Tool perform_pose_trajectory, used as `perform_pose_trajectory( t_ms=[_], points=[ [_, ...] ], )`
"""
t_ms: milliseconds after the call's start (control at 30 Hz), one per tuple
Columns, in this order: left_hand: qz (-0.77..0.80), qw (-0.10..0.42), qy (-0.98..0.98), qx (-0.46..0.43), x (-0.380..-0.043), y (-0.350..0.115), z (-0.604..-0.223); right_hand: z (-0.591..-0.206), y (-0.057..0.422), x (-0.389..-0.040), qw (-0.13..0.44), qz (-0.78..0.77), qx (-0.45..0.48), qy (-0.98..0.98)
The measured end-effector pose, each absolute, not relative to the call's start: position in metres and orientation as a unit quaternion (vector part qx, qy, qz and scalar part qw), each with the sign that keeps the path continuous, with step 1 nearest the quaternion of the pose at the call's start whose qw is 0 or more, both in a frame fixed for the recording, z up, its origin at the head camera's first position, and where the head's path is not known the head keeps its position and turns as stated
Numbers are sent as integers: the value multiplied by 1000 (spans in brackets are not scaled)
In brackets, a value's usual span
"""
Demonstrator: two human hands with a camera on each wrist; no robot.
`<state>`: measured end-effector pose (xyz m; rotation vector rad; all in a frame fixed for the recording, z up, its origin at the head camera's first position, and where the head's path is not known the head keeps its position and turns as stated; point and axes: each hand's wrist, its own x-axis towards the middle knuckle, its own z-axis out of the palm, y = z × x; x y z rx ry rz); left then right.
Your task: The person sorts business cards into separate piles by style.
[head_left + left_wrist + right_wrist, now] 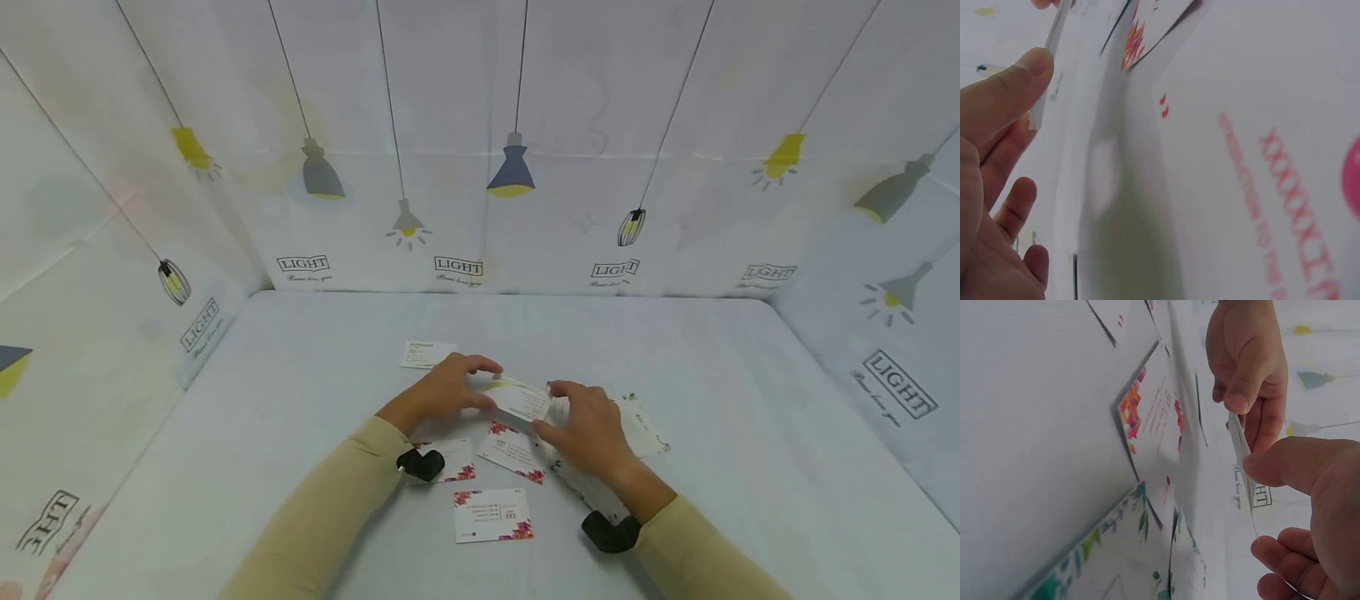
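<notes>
A thin stack of white business cards (521, 400) with a yellow mark is held above the table between both hands. My left hand (446, 387) pinches its left end, thumb (1035, 65) on the near side and fingers behind. At the right end, my right hand (592, 425) grips the stack with its thumb (1272, 464) and curled fingers. The right wrist view shows the stack (1240, 437) edge-on, with a card edge bending down to the right fingertips. Below the hands lies a business card with red flowers (513, 450).
Two more red-flowered cards lie nearby, one at the front (492, 517) and one beside the left wrist (450, 458). Green-leaf cards lie right of the right hand (641, 425) and under the right forearm (1110, 569). A yellow-marked card (428, 354) lies behind the left hand.
</notes>
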<state>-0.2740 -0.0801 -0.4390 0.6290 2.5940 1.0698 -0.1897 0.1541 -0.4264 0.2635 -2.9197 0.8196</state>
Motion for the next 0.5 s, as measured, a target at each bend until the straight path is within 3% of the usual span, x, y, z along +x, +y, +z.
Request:
perform_pose_trajectory(
  t_ms=[500],
  points=[
    [396,84,902,148,-290,-129,-431,-421,110,-239,26,298,121,-946]
  ],
)
